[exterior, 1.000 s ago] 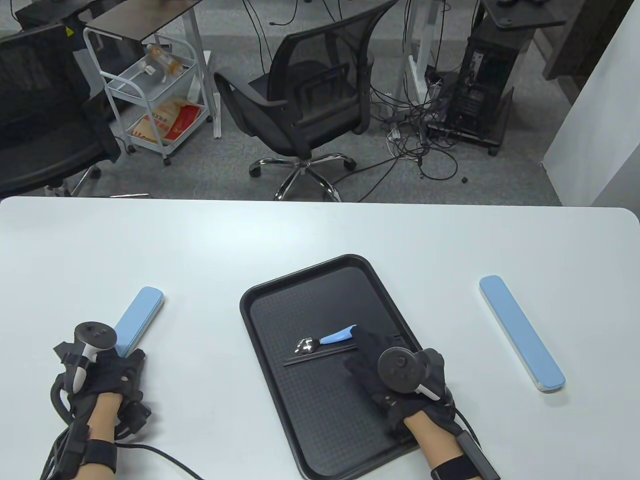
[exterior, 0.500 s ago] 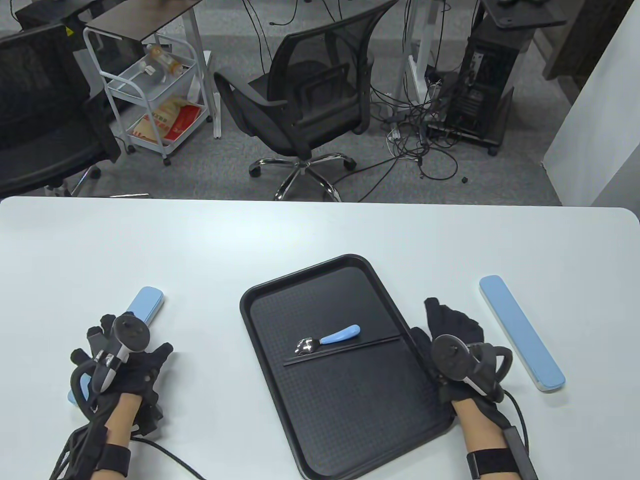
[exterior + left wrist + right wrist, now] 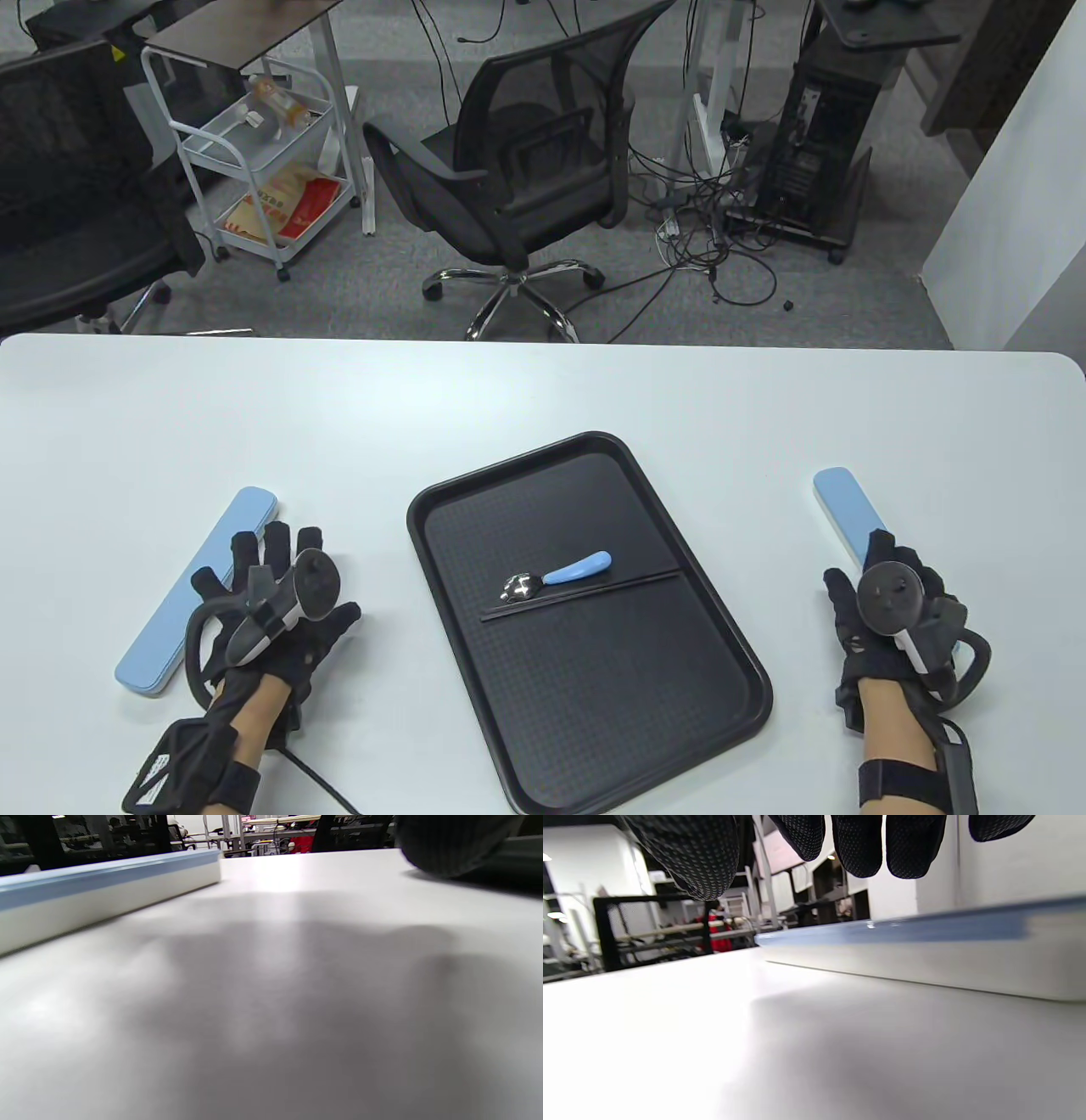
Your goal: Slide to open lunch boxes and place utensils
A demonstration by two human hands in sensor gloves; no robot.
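Two long blue-lidded utensil boxes lie shut on the white table. The left box (image 3: 197, 587) lies beside my left hand (image 3: 276, 586), which is spread open, palm down, just to its right; the box also shows in the left wrist view (image 3: 106, 887). My right hand (image 3: 887, 594) is open, fingers spread, over the near part of the right box (image 3: 842, 503); whether it touches is unclear. That box also shows in the right wrist view (image 3: 925, 946), my fingertips (image 3: 857, 844) hanging above it. On the black tray (image 3: 721, 628) lie a blue-handled spoon (image 3: 556, 577) and black chopsticks (image 3: 585, 594).
The tray sits at the table's middle front, between my two hands. Past the table's far edge stand an office chair (image 3: 526, 161), a white cart (image 3: 254, 153) and a computer tower (image 3: 823, 127) on the floor.
My right hand left the tray and moved right to the right box. My left hand moved right off the left box and spread open on the table beside it.
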